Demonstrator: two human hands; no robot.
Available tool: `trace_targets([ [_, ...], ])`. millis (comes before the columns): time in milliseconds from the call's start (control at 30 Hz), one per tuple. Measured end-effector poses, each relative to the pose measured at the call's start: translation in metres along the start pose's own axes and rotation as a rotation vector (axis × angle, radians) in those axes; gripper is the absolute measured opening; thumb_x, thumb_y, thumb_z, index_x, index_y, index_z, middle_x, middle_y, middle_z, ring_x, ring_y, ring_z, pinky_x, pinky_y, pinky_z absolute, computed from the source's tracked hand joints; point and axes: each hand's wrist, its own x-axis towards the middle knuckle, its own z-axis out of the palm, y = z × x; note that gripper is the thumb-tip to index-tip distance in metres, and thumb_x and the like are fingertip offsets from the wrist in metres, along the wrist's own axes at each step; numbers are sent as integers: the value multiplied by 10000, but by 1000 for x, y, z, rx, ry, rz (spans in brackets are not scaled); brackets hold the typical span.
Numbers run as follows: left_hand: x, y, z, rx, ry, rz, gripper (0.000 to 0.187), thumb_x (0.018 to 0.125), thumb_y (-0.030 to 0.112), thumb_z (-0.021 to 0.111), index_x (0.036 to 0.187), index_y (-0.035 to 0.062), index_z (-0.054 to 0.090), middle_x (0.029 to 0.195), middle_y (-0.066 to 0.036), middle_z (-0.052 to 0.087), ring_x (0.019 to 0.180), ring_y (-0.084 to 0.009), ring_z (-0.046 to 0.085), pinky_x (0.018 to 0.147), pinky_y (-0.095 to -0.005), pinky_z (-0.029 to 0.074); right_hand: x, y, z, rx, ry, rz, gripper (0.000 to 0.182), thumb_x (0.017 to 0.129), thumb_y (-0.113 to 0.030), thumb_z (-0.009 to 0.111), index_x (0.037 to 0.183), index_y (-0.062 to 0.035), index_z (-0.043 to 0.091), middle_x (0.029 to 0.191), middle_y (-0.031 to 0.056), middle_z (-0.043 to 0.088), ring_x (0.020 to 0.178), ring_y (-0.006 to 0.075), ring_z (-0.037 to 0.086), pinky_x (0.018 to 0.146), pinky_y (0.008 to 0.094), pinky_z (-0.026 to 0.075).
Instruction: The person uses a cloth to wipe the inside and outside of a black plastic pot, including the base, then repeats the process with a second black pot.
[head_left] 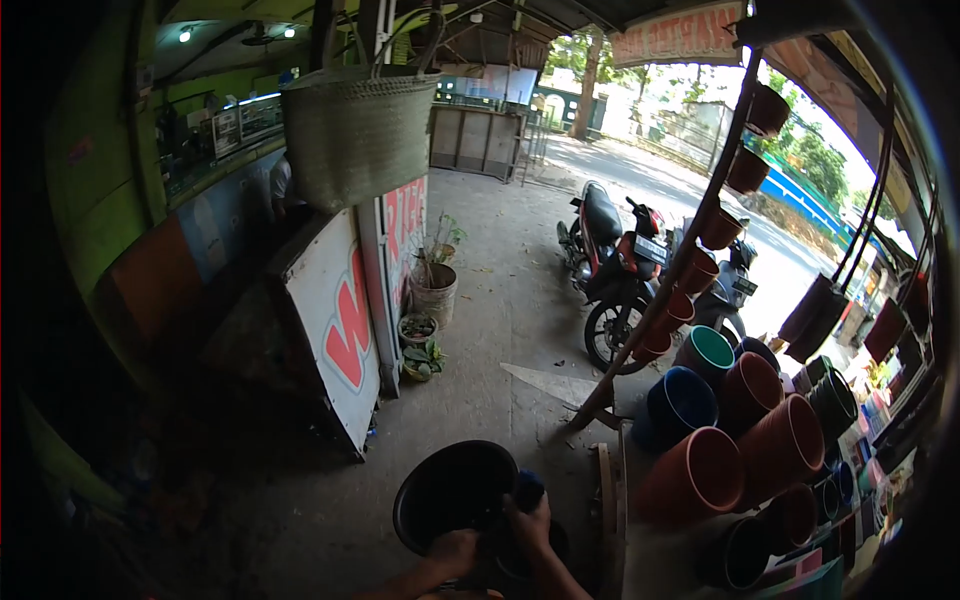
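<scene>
A black, wide-mouthed plastic tub (440, 492) is tilted with its mouth towards me at the bottom centre of the head view. My left hand (453, 555) is closed on its near rim. At the tub's right side, my right hand (528, 522) is closed around a small dark blue bundle (529, 488), which looks like cloth, though I cannot be sure. Its fingers are partly in shadow. Below my right hand, another dark rounded shape (553, 552) shows, too dim to name.
To my right, a stall holds several stacked plastic pots (690, 475) in brown, blue and green. A slanted pole (690, 255) carries small hanging pots. Motorbikes (625, 260) stand ahead. A woven basket (355, 140) hangs above a white signboard (335, 330); potted plants (433, 290) line the left.
</scene>
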Motion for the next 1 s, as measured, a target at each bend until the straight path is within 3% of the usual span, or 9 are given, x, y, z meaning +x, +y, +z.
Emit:
trace_targets([
  [200,7,13,14,84,-86,153,305,809,277,649,1069,119,673,989,-136,659,908,-354,666,785,-464,541,-18,34,-27,485,112,217,492,821,-25,694,1256,-14,466,1139,68,569,1056,157,568,927,315,469],
  [267,10,23,8,58,-139,268,323,841,339,646,1091,137,673,983,-130,659,911,-349,666,809,-471,527,-28,55,-39,455,265,81,525,822,-23,695,1282,-14,443,1149,66,564,1052,165,573,915,323,481],
  [367,12,36,2,-3,233,428,503,800,408,724,1189,109,611,1080,-140,590,1006,-323,579,927,-451,439,-48,65,-73,500,467,131,498,832,-35,694,1272,-13,461,1140,59,564,1041,163,576,911,316,480],
  [400,14,32,13,-9,169,476,503,800,408,724,1189,109,611,1080,-140,590,1006,-323,579,927,-451,439,-56,66,-87,503,545,153,498,832,-35,694,1272,-13,461,1140,59,564,1041,163,576,911,316,480],
  [467,24,24,40,-7,555,253,653,788,400,755,1296,66,516,1099,-174,552,1077,-318,545,968,-428,416,-73,66,-117,592,624,280,445,843,-59,695,1244,-24,504,1135,45,575,1066,156,568,944,310,460],
  [600,50,45,89,-588,207,-23,813,826,408,740,1413,29,326,1312,-219,413,1064,-337,568,921,-476,457,-118,69,-174,654,889,332,421,847,-74,702,1229,-31,531,1111,28,587,1013,134,576,910,292,468],
  [667,62,85,98,-812,-248,-258,807,849,391,733,1397,-45,332,1243,-203,523,1187,-296,493,1042,-398,365,-138,72,-201,618,1107,163,400,847,-74,700,1215,-34,547,1075,8,590,959,114,576,879,273,472],
  [833,83,219,143,-819,-498,61,747,870,267,732,1415,-23,311,1269,-169,529,1153,-234,531,958,-334,448,-186,113,-276,541,1443,99,518,848,-88,700,1314,-10,488,1222,40,541,1074,139,539,962,291,430],
  [1000,145,340,222,-814,-865,159,713,894,194,695,1456,79,272,1223,-113,559,835,-157,658,569,-237,530,-197,149,-376,137,1595,207,544,877,-175,686,1336,13,464,1241,72,552,1119,190,543,1009,323,408],
])
